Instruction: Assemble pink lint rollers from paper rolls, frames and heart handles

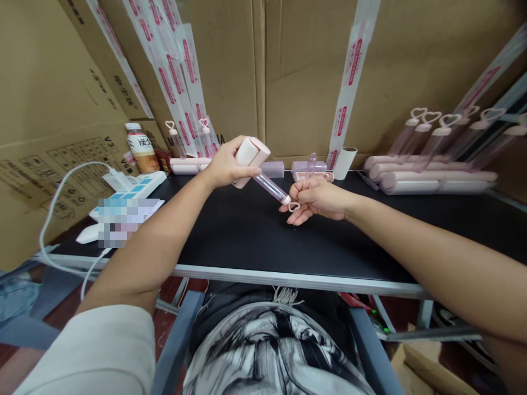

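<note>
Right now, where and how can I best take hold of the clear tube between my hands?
Pinch the clear tube by its pale cap, probably from the right: that end points toward the right hand, while the left hand is at the other end.

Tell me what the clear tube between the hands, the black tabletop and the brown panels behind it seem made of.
Clear tube: probably glossy plastic, as it is see-through with bright streaks.
Black tabletop: perhaps rubber or laminate, smooth with a soft sheen; the look leaves it open.
Brown panels: very likely matt cardboard, given the flat tan surface and vertical folds.
</note>
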Demonstrator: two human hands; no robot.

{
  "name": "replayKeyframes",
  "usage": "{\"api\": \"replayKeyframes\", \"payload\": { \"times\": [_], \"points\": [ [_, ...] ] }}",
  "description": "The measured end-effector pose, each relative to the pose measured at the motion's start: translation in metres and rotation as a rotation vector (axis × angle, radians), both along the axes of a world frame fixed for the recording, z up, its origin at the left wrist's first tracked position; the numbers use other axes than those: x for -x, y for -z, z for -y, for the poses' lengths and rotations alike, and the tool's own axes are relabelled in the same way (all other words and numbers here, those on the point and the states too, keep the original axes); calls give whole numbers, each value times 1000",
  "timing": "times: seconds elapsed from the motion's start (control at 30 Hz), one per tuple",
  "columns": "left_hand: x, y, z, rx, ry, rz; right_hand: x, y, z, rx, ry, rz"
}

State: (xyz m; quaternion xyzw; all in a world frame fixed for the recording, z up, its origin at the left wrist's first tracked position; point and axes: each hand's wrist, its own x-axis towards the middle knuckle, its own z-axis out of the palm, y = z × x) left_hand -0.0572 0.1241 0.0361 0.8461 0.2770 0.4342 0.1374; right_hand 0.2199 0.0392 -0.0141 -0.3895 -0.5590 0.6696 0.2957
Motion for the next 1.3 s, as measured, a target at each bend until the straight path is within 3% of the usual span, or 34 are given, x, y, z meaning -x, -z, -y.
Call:
{"api": "replayKeyframes", "payload": {
  "times": [0.27, 0.47, 0.77, 1.07, 1.3],
  "points": [
    [8, -7, -6, -36, -28, 78, -1, -6, 0, -11, 111, -160],
    [7, -6, -6, -14, -16, 93, 2, -13, 3, 19, 149, -143],
    [3, -4, -2, -29, -5, 21, -1, -4, 1, 16, 13, -89],
    [-3, -7, 10, -28, -7, -90, 8, 8, 3, 57, 63, 15],
    [7, -11, 1, -18, 14, 45, 4, 1, 1, 16, 132, -135]
  ]
}}
